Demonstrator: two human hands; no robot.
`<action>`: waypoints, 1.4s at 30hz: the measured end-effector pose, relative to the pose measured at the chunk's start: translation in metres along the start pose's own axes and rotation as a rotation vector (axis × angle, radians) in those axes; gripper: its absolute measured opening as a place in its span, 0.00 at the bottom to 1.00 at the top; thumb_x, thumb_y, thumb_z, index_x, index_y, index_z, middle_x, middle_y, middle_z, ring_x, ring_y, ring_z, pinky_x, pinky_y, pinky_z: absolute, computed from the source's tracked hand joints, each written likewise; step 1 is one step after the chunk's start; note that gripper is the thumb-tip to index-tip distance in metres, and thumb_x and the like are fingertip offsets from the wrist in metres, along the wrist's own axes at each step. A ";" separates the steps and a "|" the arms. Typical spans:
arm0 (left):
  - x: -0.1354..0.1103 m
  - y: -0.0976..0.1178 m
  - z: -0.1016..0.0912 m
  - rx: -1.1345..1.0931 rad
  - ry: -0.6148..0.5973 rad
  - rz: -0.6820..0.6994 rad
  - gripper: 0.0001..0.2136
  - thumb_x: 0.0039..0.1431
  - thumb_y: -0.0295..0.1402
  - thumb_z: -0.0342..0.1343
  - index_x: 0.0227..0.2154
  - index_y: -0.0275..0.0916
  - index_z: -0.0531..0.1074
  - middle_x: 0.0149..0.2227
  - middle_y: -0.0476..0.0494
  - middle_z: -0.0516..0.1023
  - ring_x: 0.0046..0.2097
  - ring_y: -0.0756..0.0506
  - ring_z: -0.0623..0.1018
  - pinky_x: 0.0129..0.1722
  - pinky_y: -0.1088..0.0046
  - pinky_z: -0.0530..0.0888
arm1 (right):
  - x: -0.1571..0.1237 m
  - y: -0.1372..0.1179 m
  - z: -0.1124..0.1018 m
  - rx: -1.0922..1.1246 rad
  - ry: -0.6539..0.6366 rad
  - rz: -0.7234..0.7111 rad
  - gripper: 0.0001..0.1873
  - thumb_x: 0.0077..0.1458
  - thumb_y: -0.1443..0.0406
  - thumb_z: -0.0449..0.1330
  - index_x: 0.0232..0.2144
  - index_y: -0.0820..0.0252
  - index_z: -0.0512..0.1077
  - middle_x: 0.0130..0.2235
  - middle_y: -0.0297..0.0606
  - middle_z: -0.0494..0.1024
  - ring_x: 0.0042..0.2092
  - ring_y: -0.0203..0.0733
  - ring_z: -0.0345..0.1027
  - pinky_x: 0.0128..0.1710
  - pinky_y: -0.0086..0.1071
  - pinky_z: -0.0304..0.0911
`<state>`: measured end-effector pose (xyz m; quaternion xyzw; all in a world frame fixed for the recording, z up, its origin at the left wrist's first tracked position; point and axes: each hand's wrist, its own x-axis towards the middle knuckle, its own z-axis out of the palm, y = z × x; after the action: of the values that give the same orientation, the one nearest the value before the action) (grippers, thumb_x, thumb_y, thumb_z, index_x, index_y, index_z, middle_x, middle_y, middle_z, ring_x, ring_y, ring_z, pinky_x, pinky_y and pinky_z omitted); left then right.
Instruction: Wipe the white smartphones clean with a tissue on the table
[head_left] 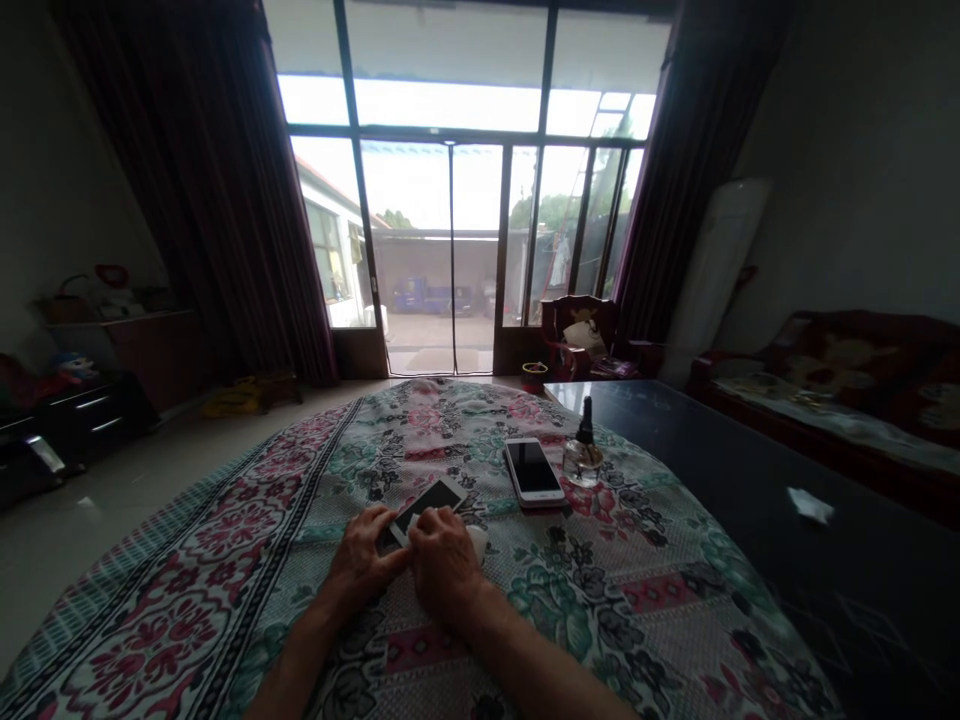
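Note:
A smartphone [441, 494] with a white frame and dark screen lies tilted on the flowered cloth in front of me. My left hand [367, 542] grips its left edge, thumb and fingers around it. My right hand [448, 560] is closed over the near right part of the screen, with a white tissue [479, 541] bunched in it; some of the tissue sticks out on the right side. Part of the phone is hidden under both hands. To the right lie stacked white phones [535, 470], screen up. Beside them stands a clear spray bottle [583, 460] with a black nozzle.
The flowered tablecloth [570, 610] covers the rounded surface under my hands. On the right is a dark glossy table [720, 480] with a crumpled white paper [811, 505]. Beyond stand a wooden chair [581, 335], a sofa [840, 370] and glass doors [420, 260].

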<state>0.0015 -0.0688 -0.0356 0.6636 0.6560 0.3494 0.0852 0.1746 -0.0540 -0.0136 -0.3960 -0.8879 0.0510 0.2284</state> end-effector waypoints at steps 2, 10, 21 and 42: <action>0.000 0.000 -0.001 0.002 -0.007 0.013 0.24 0.43 0.41 0.63 0.45 0.37 0.75 0.51 0.37 0.74 0.55 0.35 0.71 0.56 0.57 0.68 | 0.004 0.000 -0.001 0.007 0.003 -0.008 0.07 0.53 0.67 0.56 0.33 0.59 0.75 0.42 0.41 0.73 0.45 0.45 0.61 0.46 0.35 0.56; 0.001 0.004 -0.005 -0.001 -0.044 0.011 0.26 0.45 0.43 0.63 0.46 0.35 0.75 0.51 0.35 0.74 0.55 0.35 0.71 0.57 0.57 0.67 | 0.051 0.044 -0.009 -0.062 0.038 0.238 0.13 0.56 0.71 0.51 0.33 0.59 0.76 0.43 0.42 0.75 0.47 0.46 0.63 0.47 0.36 0.55; 0.001 -0.002 0.000 -0.043 -0.018 -0.008 0.23 0.43 0.42 0.63 0.43 0.37 0.75 0.51 0.37 0.74 0.55 0.35 0.71 0.57 0.58 0.67 | 0.024 -0.001 0.004 0.052 -0.019 -0.010 0.12 0.57 0.68 0.53 0.40 0.56 0.75 0.44 0.38 0.75 0.46 0.43 0.62 0.47 0.34 0.56; -0.002 0.004 -0.005 -0.039 -0.007 -0.055 0.24 0.43 0.40 0.63 0.44 0.35 0.74 0.53 0.35 0.73 0.57 0.34 0.70 0.58 0.56 0.65 | 0.028 0.029 -0.004 0.061 0.121 0.243 0.14 0.58 0.72 0.49 0.39 0.58 0.73 0.45 0.40 0.76 0.50 0.45 0.62 0.49 0.33 0.53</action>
<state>0.0020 -0.0733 -0.0304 0.6448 0.6667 0.3573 0.1101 0.1793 -0.0141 -0.0078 -0.4957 -0.8161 0.0815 0.2857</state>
